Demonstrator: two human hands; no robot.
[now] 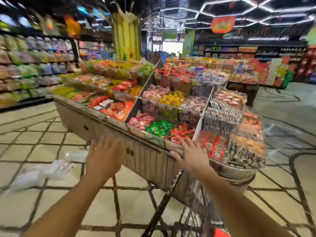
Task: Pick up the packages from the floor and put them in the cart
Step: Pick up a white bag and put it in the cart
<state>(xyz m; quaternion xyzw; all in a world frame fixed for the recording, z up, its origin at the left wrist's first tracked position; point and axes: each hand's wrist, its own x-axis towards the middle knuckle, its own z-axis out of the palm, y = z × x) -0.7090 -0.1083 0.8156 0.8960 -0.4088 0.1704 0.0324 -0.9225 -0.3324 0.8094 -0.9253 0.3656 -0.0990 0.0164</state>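
Note:
Several pale plastic packages (42,173) lie blurred on the tiled floor at the left, and one more package (77,155) lies a little farther on. My left hand (104,155) is stretched forward with fingers apart, holding nothing, to the right of and above those packages. My right hand (191,156) is also spread and bare, in front of the candy stand. The metal wire cart (172,207) stands below and between my arms; a red part of it (221,233) shows at the bottom edge.
A wooden candy stand (147,156) with many bins of wrapped sweets fills the middle, close in front of the cart. Shelves of snack bags (29,69) line the left wall. More shelving (256,57) stands at the far right. A yellow pillar (126,38) rises behind the stand.

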